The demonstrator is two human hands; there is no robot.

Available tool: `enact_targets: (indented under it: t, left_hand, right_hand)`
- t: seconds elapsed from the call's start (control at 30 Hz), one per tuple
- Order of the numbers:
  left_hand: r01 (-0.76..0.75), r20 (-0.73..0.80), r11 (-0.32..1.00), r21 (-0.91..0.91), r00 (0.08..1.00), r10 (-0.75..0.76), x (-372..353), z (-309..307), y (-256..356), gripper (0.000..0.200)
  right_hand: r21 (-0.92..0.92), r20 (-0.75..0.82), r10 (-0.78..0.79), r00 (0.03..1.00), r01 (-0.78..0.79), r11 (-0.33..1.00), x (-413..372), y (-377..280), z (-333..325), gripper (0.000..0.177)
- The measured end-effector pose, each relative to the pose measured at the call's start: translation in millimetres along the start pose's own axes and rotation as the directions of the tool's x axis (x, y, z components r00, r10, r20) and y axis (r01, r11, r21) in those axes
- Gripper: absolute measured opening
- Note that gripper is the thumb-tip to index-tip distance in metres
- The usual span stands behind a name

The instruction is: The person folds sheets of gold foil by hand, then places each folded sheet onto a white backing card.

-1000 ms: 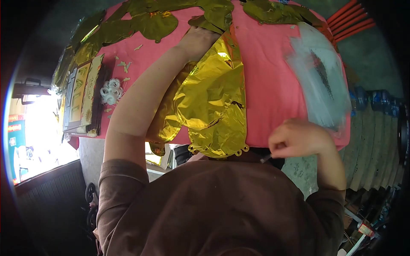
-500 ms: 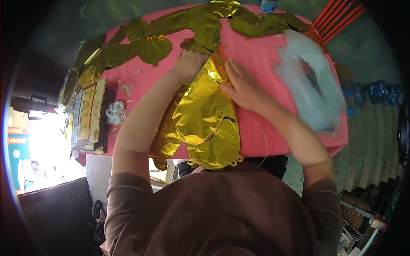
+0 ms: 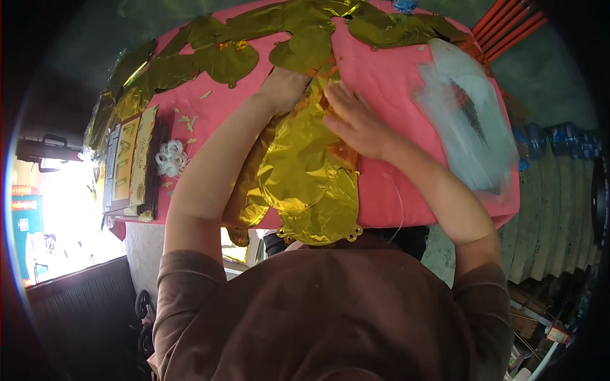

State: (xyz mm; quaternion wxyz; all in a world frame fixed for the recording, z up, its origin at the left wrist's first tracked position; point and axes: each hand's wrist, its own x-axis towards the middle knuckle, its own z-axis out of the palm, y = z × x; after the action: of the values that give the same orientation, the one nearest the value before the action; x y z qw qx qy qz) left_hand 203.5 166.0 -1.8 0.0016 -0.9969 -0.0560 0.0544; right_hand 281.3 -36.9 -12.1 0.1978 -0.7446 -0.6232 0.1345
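A shiny gold foil sheet [image 3: 305, 159] hangs over the near edge of the pink-covered table, with small looped tabs along its lower end. My left hand [image 3: 286, 89] is at its upper left edge, the fingers bent down and mostly hidden. On the upper right edge of the foil lies my right hand [image 3: 357, 120], its fingers stretched out and slightly apart. Beyond both hands, more flat gold foil [image 3: 305, 51] joins a long row of foil shapes across the far side.
Clear plastic bags [image 3: 467, 120] lie at the right. White curled rings [image 3: 171, 159] and a stack of printed cards [image 3: 130, 168] sit at the left, near pale scraps [image 3: 187, 120]. Orange poles [image 3: 508, 28] stand beyond the far right corner.
The upper part of the near foil has been spread flatter, and its folds have shifted. My right hand has moved slightly to the left and lies over the foil's edge.
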Motion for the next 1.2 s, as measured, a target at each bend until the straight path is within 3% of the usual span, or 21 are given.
enact_targets:
  t: [0.07,0.1,0.17,0.2,0.27,0.5,0.57,0.67,0.77,0.87,0.9,0.97,1.2]
  left_hand:
    - [-0.090,-0.210,0.995,-0.047,0.974,0.079,0,9,-4,0.031]
    - [-0.091,-0.206,0.995,-0.053,0.975,0.078,2,13,-6,0.031]
    - [-0.038,0.005,0.999,-0.007,0.999,0.038,0,-3,0,0.033]
    - [-0.039,0.010,0.999,-0.011,0.999,0.040,-1,0,0,0.033]
    - [-0.040,-0.170,0.998,-0.048,0.985,0.031,-4,6,0,0.034]
    - [-0.001,-0.029,0.999,-0.034,1.000,0.000,-2,-2,0,0.037]
    - [-0.077,-0.144,0.995,0.055,0.986,0.085,-1,8,-6,0.036]
    - [-0.110,-0.234,0.993,0.038,0.965,0.116,0,17,-11,0.034]
    - [-0.092,-0.195,0.996,0.011,0.976,0.093,3,18,-12,0.030]
    - [-0.068,-0.123,0.997,0.043,0.990,0.073,5,15,-11,0.028]
    - [-0.068,-0.123,0.997,0.041,0.990,0.072,5,17,-12,0.028]
    - [-0.134,-0.311,0.991,0.001,0.942,0.128,2,22,-13,0.026]
    - [-0.095,-0.237,0.995,0.041,0.966,0.102,5,20,-11,0.027]
  right_hand:
    - [0.055,-0.120,-0.075,0.990,0.082,0.995,0,4,-8,0.068]
    - [0.058,-0.114,-0.072,0.991,0.079,0.995,-2,2,-5,0.068]
    - [-0.119,-0.045,-0.043,0.998,0.037,0.992,-4,-3,2,0.066]
    - [-0.115,-0.042,-0.039,0.998,0.034,0.993,-4,-5,4,0.066]
    - [-0.243,-0.068,-0.045,0.997,0.027,0.970,-4,-10,8,0.066]
    - [-0.331,-0.101,0.026,0.995,-0.058,0.942,-1,-20,13,0.067]
    - [-0.209,-0.178,-0.035,0.983,-0.003,0.978,-1,-18,14,0.066]
    - [-0.140,-0.186,-0.003,0.982,-0.024,0.990,-7,-12,0,0.061]
    - [-0.255,-0.161,0.012,0.987,-0.053,0.966,-23,-3,-15,0.058]
    - [-0.225,-0.066,0.072,0.995,-0.085,0.971,-36,0,-11,0.058]
    - [-0.226,-0.064,0.072,0.995,-0.085,0.970,-38,-1,-9,0.058]
    - [-0.203,-0.087,0.032,0.996,-0.049,0.978,-40,-6,-5,0.059]
    - [-0.325,-0.076,-0.022,0.997,-0.004,0.946,-49,-28,-5,0.065]
